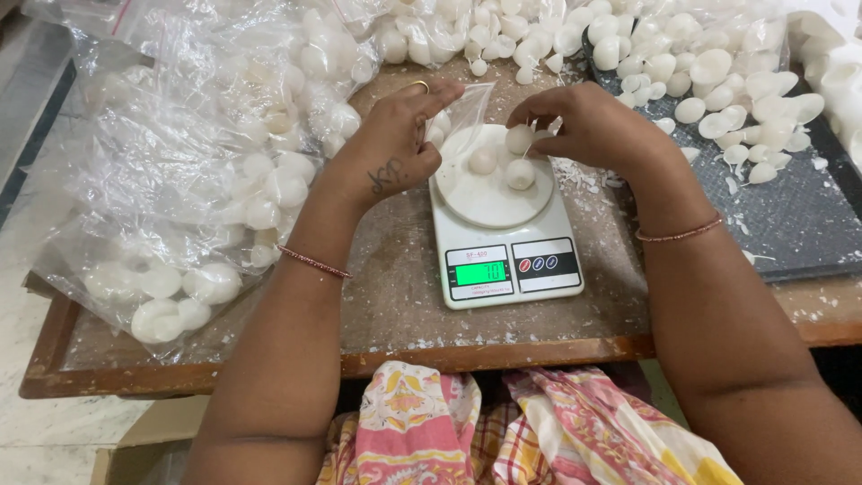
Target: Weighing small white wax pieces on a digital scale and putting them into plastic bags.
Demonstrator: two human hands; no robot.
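A small white digital kitchen scale [505, 235] with a lit green display sits on the wooden table. A clear plastic bag [467, 112] with a few white round pieces [483, 162] rests on its round platform. My left hand [395, 144] grips the bag's open edge at the left. My right hand [588, 126] pinches a white round piece [519, 137] over the bag's mouth.
Filled clear bags of white pieces [206, 171] are heaped at the left. Loose white cup-shaped pieces [718, 81] lie on a dark mat [799, 224] at the right and in a pile along the back. The table's wooden front edge [431, 359] runs above patterned cloth.
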